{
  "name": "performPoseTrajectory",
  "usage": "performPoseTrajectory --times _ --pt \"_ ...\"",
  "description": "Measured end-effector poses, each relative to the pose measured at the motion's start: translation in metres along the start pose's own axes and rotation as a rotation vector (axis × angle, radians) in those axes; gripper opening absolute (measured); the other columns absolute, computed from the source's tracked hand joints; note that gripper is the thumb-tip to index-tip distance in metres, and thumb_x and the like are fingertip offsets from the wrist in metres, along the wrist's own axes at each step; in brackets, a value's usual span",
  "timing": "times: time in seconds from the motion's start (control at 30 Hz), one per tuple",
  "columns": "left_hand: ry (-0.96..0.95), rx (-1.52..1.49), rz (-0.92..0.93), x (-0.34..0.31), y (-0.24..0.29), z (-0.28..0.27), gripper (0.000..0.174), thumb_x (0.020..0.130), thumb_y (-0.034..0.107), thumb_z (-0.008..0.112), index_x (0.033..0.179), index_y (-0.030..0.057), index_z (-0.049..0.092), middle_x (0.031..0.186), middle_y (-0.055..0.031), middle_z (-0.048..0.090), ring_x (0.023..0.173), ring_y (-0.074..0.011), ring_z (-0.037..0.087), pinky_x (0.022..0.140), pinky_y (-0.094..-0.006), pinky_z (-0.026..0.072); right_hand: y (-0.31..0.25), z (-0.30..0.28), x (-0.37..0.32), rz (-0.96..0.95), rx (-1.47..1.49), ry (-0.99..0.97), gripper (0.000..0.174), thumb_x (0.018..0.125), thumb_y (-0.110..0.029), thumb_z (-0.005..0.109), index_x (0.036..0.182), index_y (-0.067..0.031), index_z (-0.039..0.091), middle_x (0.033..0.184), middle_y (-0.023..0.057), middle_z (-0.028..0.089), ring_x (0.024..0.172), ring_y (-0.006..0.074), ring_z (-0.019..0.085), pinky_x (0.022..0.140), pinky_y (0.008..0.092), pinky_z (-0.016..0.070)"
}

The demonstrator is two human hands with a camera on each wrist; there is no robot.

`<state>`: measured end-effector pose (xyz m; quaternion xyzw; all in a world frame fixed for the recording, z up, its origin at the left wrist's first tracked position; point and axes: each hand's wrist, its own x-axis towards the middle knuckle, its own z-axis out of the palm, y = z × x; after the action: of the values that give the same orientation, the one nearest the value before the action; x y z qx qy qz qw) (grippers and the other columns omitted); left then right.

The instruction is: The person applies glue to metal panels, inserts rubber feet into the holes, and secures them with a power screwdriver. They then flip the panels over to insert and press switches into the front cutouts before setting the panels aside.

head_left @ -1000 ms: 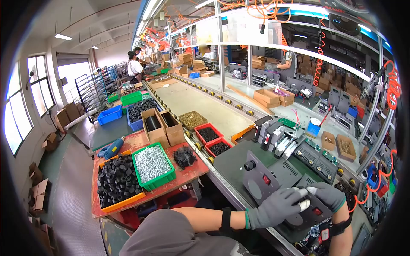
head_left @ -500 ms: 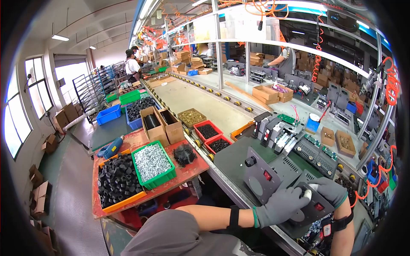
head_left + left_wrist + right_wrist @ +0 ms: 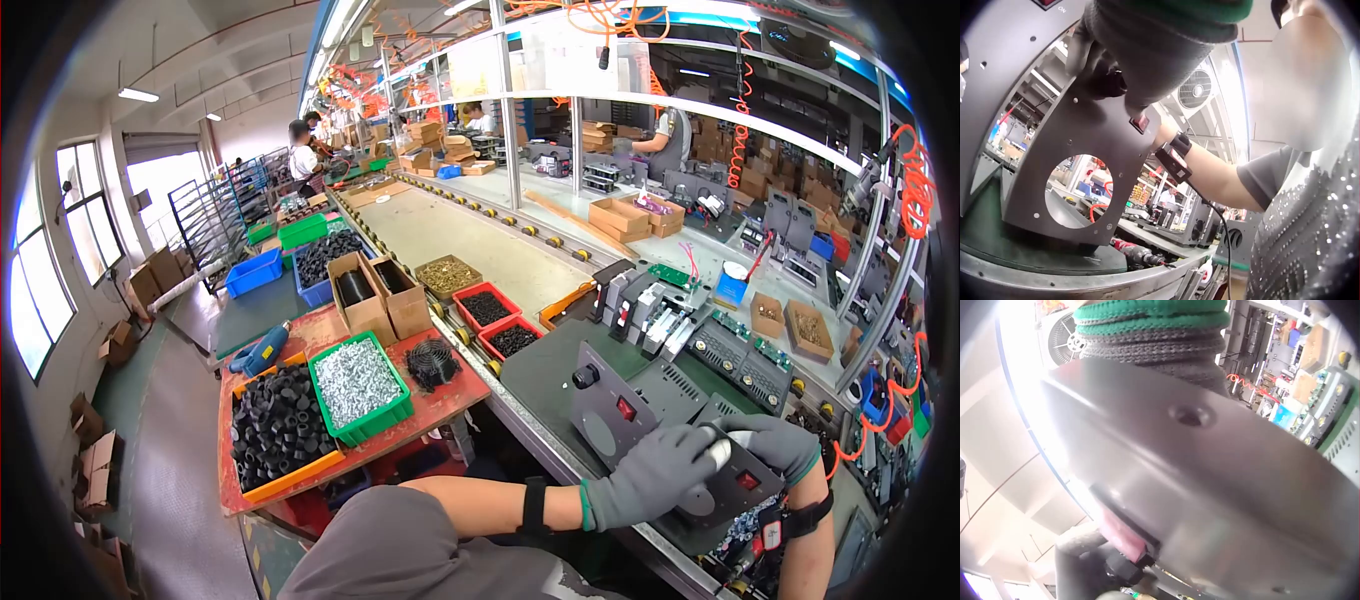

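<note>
A dark grey metal panel (image 3: 722, 498) with a red rocker switch (image 3: 746, 480) and a large round hole stands tilted at the bench's near edge. In front of it my gloved left hand (image 3: 655, 475) curls its fingers round a black round fitting (image 3: 1110, 84) near the panel's top edge. My gloved right hand (image 3: 775, 445) grips that edge from the far side, its fingers partly hidden by the panel. Up close in the right wrist view, the panel's bent flange (image 3: 1222, 462) covers most of that hand. A similar panel (image 3: 600, 405) with a black knob (image 3: 586, 376) stands just left.
Left of the bench, a red table (image 3: 400, 345) carries a green bin (image 3: 390, 420) of silvery parts and an orange bin (image 3: 295, 476) of black caps. Red trays (image 3: 485, 308) of black parts sit by the roller edge. A power screwdriver (image 3: 1138, 255) lies beside the panel.
My left fingers have shifted slightly about the fitting, and the panel has tilted a little. My right hand stays at the panel's edge. In the background, a person has leaned and shifted position.
</note>
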<state>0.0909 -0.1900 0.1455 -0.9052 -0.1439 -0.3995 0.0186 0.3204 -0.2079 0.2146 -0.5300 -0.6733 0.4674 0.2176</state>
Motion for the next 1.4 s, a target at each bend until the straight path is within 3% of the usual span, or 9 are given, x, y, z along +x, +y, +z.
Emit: performPoseTrajectory --times 0.1,0.37,0.43,0.73,0.83,0.93,1.1,1.3,1.4 --pt "-0.453 -0.119 -0.342 0.008 0.009 -0.001 0.043 0.08 0.023 0.062 0.121 0.0093 0.054 0.105 -0.0096 0.055 0.094 -0.0252 0.058 0.074 -0.0373 0.0494 -0.002 0.001 0.004 -0.06 -0.054 -0.054 0.033 0.099 -0.024 0.056 0.121 -0.0017 0.064 0.108 0.0062 0.068 0.101 0.0132 0.059 0.091 0.0292 0.0471" --pt "0.202 0.17 0.265 0.012 -0.007 -0.008 0.043 0.079 0.026 0.063 0.12 0.0131 0.055 0.103 -0.0085 0.054 0.089 -0.0249 0.057 0.075 -0.0382 0.0497 -0.001 -0.002 0.0 -0.074 -0.021 0.004 0.037 0.098 -0.025 0.057 0.127 -0.0018 0.061 0.115 0.0076 0.067 0.106 0.0153 0.06 0.094 0.0301 0.0469" --pt "-0.331 -0.025 -0.203 0.002 0.0 -0.003 0.046 0.08 0.027 0.063 0.123 0.0126 0.055 0.093 -0.0078 0.053 0.083 -0.0254 0.059 0.072 -0.0408 0.05 -0.012 0.003 -0.006 0.075 0.04 -0.025 0.039 0.096 -0.023 0.059 0.129 -0.0016 0.06 0.115 0.0077 0.066 0.106 0.0154 0.06 0.093 0.0299 0.0474" --pt "-0.179 0.191 0.365 0.031 -0.015 -0.009 0.02 0.082 0.023 0.058 0.1 0.0155 0.06 0.082 -0.0074 0.054 0.076 -0.0246 0.057 0.063 -0.0368 0.0442 0.011 -0.004 0.006 0.02 -0.034 -0.037 0.038 0.093 -0.019 0.063 0.128 -0.0019 0.06 0.117 0.0073 0.067 0.106 0.0148 0.059 0.094 0.0294 0.0467" --pt "-0.697 0.256 0.5 0.057 -0.005 -0.016 0.018 0.086 0.026 0.058 0.097 0.0153 0.068 0.079 -0.0073 0.059 0.075 -0.0253 0.061 0.063 -0.0365 0.0467 0.008 -0.004 0.011 0.041 0.035 -0.118 0.039 0.094 -0.02 0.063 0.128 -0.0007 0.059 0.125 0.0095 0.063 0.113 0.0166 0.056 0.1 0.0315 0.0436" --pt "-0.88 0.443 0.624 0.068 0.006 0.007 0.014 0.083 0.027 0.064 0.087 0.0176 0.074 0.071 -0.0036 0.067 0.062 -0.0246 0.063 0.054 -0.0434 0.0453 0.041 -0.024 0.03 -0.623 -0.466 -0.282 0.039 0.095 -0.023 0.056 0.126 0.0 0.057 0.123 0.0179 0.06 0.116 0.0326 0.055 0.101 0.0392 0.0424" --pt "-1.217 0.834 1.082 0.09 0.027 -0.01 0.019 0.086 0.023 0.06 0.099 0.0197 0.074 0.078 -0.0074 0.07 0.063 -0.027 0.065 0.064 -0.0448 0.0537 0.031 -0.019 0.026 -0.32 -0.311 -0.222 0.046 0.098 -0.03 0.051 0.128 0.0033 0.056 0.128 0.0219 0.059 0.118 0.035 0.055 0.101 0.0387 0.0427" --pt "-0.306 0.083 0.659 0.04 -0.041 -0.054 0.037 0.078 0.012 0.062 0.115 0.0128 0.062 0.089 -0.0081 0.062 0.078 -0.0252 0.063 0.066 -0.0392 0.0508 -0.029 0.0 -0.027 -0.01 -0.483 0.166 0.042 0.095 -0.035 0.054 0.121 -0.0031 0.061 0.114 0.0163 0.065 0.108 0.0264 0.061 0.095 0.0362 0.0464" --pt "-0.366 0.023 0.332 -0.041 -0.071 -0.068 0.037 0.077 0.014 0.069 0.113 0.0111 0.061 0.099 -0.0116 0.061 0.086 -0.0292 0.062 0.07 -0.0414 0.0497 -0.028 0.005 -0.067 -0.029 -0.435 0.303 0.047 0.09 -0.043 0.062 0.119 -0.0051 0.061 0.109 0.012 0.065 0.105 0.0258 0.062 0.091 0.0359 0.0489"
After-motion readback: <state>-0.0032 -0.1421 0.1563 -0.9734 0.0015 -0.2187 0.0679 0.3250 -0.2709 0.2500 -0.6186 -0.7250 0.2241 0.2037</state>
